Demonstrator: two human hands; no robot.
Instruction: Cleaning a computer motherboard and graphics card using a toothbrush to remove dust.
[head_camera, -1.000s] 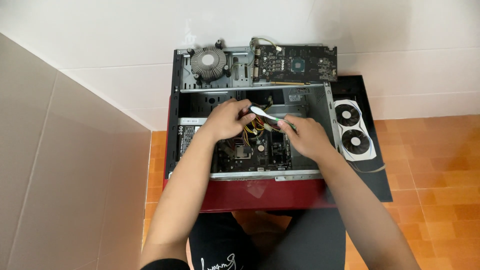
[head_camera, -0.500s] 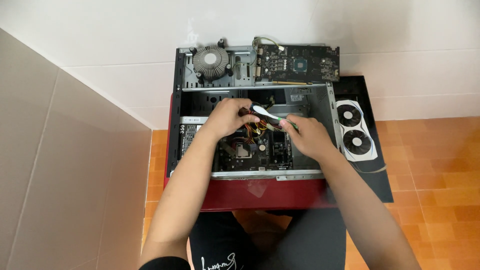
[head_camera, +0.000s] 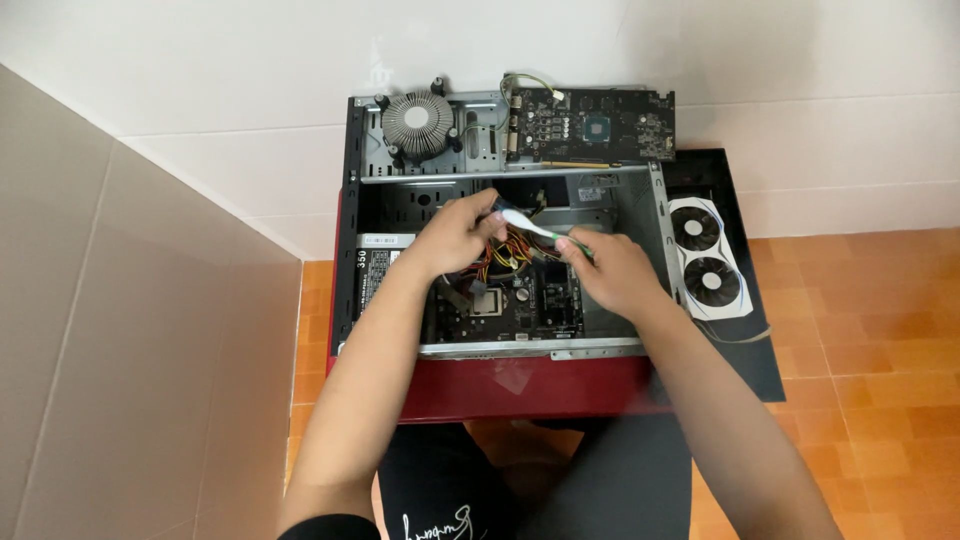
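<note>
Inside the open computer case (head_camera: 505, 260), the left hand (head_camera: 455, 232) still grasps the cable bundle (head_camera: 510, 250) while the right hand (head_camera: 605, 268), gripping a white-green brush (head_camera: 535, 228), has shifted slightly toward it.

You hold a slim white brush (head_camera: 527, 226) with a green handle end, lying nearly flat and slanting from upper left to lower right above the open computer case (head_camera: 500, 265). Just beneath its white tip sits a bundle of yellow, red and black cables (head_camera: 505, 252), bunched over the dark motherboard (head_camera: 510, 300).
</note>
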